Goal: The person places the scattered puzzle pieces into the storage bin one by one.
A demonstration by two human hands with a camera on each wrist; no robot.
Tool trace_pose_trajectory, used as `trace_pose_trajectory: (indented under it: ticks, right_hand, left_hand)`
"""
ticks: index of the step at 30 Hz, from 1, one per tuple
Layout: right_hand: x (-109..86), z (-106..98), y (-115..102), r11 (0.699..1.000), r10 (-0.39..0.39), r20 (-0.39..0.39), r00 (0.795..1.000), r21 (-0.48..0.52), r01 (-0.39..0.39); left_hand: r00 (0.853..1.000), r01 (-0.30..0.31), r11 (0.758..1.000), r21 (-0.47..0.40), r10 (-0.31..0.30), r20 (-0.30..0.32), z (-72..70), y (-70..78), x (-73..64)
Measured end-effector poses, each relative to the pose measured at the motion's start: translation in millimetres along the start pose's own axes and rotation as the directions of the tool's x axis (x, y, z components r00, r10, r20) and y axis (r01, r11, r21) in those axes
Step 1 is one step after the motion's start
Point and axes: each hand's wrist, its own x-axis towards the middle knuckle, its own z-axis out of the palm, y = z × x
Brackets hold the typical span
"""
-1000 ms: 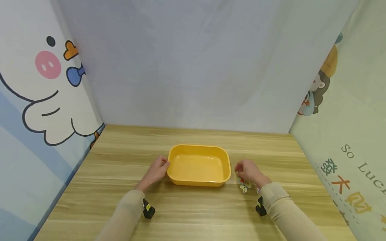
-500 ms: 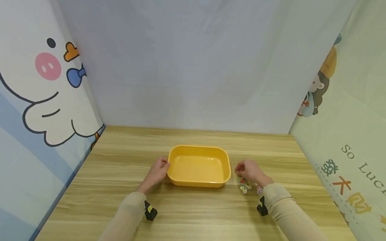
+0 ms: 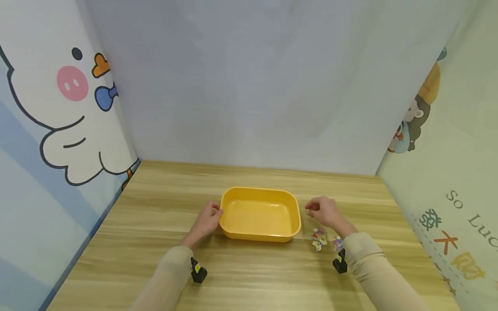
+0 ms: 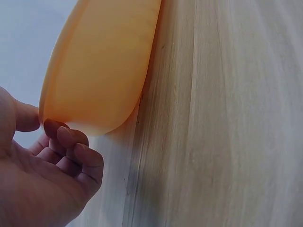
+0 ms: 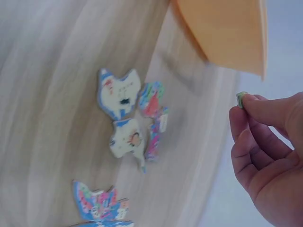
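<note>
A yellow plastic basin [image 3: 260, 218] stands on the wooden table. My left hand [image 3: 206, 219] pinches the rim at its left end; in the left wrist view the thumb lies on one side of the basin wall [image 4: 99, 71] and the curled fingers on the other. To the right of the basin, my right hand [image 3: 326, 211] is raised over the table. Between thumb and index finger it pinches a small greenish puzzle piece [image 5: 240, 100], mostly covered by the fingertips. Below that hand lie several colourful, irregularly shaped puzzle pieces [image 5: 119, 94], some touching each other.
Another small group of puzzle pieces [image 3: 338, 243] lies farther right, close to the black wrist camera [image 3: 340, 262] on the right sleeve. A pale cloth [image 3: 249, 86] hangs behind the table, and printed cloths stand at both sides.
My right hand has lifted away from the puzzle pieces with one small piece pinched, leaving more of the others visible. My left hand stays at the basin's rim.
</note>
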Motion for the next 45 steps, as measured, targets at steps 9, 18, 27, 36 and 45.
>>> trace_pose_trajectory:
  ticks: [9, 18, 27, 36, 45]
  right_hand:
    - [7.5, -0.9, -10.1, 0.998, 0.026, -0.06, 0.998, 0.058, -0.022]
    - [17.5, 1.5, -18.7, 0.994, 0.064, -0.078, 0.995, 0.096, -0.056]
    - [31.7, 7.9, -29.0, 0.989, 0.07, -0.072, 0.995, 0.134, -0.06]
    - [41.9, 15.0, -44.5, 0.981, 0.072, -0.038, 0.997, 0.18, -0.064]
    - [51.9, 21.2, -63.6, 0.966, 0.095, 0.064, 0.993, 0.236, -0.107]
  left_hand:
    - [1.0, 0.012, 1.0, -0.003, -0.012, -0.023, 4.3, -1.7, -1.4]
    - [1.0, 0.011, 1.0, 0.006, -0.011, -0.019, 6.4, -1.9, 1.2]
    - [0.999, -0.009, 1.0, -0.001, 0.009, -0.034, 5.9, -0.6, 2.4]
    - [0.999, -0.011, 1.0, -0.007, 0.01, -0.036, 4.7, -0.6, 2.2]
    - [0.999, -0.015, 0.999, -0.042, 0.014, -0.036, 5.1, -2.3, 2.0]
